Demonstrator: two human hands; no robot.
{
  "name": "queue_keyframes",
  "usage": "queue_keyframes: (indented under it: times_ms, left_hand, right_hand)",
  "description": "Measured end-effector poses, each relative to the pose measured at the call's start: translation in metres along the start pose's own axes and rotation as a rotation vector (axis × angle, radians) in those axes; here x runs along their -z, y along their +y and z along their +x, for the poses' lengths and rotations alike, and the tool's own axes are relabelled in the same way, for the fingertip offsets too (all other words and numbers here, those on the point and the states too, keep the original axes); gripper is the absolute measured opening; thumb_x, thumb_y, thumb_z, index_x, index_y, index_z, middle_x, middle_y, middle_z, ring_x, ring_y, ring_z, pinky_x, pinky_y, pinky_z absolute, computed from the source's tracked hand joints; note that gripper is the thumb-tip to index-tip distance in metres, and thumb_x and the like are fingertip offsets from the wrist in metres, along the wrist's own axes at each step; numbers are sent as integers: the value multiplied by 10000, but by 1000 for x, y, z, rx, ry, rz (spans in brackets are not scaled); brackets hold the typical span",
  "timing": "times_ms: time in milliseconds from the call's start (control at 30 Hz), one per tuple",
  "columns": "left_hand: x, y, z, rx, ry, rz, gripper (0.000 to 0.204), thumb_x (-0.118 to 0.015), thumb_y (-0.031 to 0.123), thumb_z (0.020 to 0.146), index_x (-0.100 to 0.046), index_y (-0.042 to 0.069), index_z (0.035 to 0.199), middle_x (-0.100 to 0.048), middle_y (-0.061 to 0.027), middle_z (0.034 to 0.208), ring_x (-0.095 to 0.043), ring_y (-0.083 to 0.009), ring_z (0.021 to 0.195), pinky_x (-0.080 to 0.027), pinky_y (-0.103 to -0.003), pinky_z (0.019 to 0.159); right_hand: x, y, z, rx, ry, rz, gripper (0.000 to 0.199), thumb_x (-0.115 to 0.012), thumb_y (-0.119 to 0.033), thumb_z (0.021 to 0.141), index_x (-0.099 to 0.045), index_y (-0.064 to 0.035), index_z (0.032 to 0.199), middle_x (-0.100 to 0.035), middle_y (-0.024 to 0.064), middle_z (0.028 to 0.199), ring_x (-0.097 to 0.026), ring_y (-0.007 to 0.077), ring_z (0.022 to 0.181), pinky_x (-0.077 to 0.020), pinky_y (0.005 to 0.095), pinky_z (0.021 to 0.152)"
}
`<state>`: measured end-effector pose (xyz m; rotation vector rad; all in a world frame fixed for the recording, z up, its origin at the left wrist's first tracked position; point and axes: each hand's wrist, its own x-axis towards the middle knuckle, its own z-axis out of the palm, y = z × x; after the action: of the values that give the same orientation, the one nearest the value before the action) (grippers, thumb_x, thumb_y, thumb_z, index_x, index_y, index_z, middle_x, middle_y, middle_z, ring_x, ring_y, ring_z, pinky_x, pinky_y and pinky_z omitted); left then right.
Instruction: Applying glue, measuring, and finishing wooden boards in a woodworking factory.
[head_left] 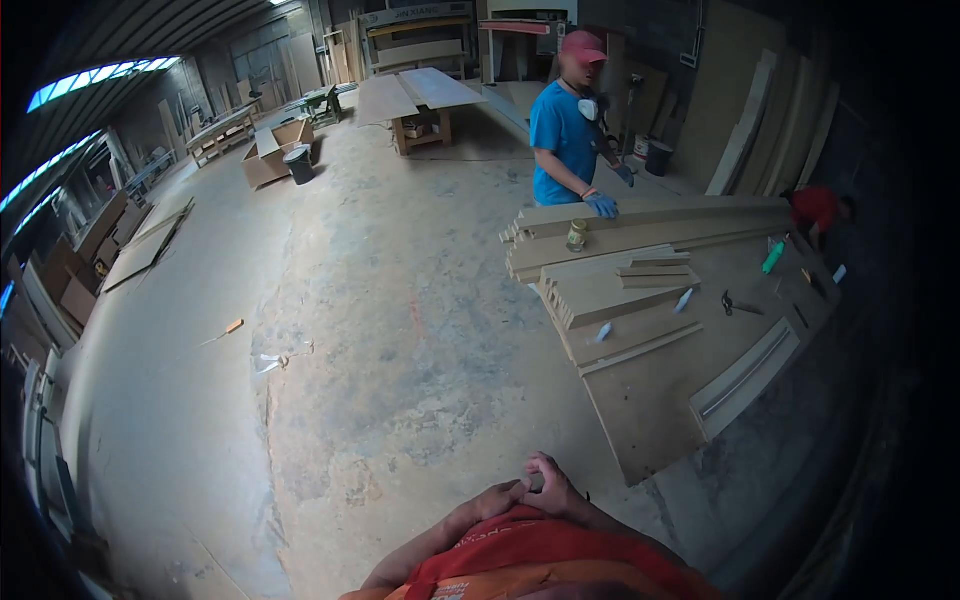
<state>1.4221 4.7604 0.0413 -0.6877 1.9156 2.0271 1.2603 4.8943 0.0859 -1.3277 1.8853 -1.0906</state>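
Observation:
Close in front of my red and orange clothing, my left hand point(500, 497) and my right hand point(557, 488) meet with bent fingers. A small pale grey piece point(536, 482) shows between them, with the right thumb and fingers curled round it. Its kind is too small to make out. The left fingertips touch the right hand near this piece, and what they grip is partly hidden. Both hands are apart from the work table point(640, 420) at the right, which bears stacked wood strips point(610, 285) and a hammer point(740, 305).
A person in a blue shirt point(563, 135) and gloves stands behind the long boards point(680, 215). Another in red point(818, 208) bends at the far right. The table holds a glass jar point(576, 237), a green bottle point(772, 258) and white bottles point(604, 332). An orange-handled tool point(234, 326) lies on the floor.

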Motion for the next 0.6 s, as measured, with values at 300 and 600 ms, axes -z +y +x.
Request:
queue_keyframes:
  times_ms: [300, 600]
  left_hand:
    - [-14, 17, 3, 0, -29, -64, 681, -463, 627, 1096, -683, 14, 1294, -719, -146, 1210, -630, -215, 1145, -477, -363, 1051]
    - [-25, -6, 25, 2, -85, -94, 619, -471, 579, 1111, -691, 11, 1218, -724, -100, 1143, -641, -188, 1050, -509, -364, 975]
  right_hand:
    - [7, 12, -23, 32, 98, 26, 770, -889, -249, 778, -517, 0, 1404, -524, 226, 1456, -641, 324, 1258, -543, 442, 1063]
    - [10, 14, -40, 4, 139, 102, 747, -877, -237, 757, -528, 2, 1372, -495, 217, 1471, -621, 335, 1262, -525, 436, 1091]
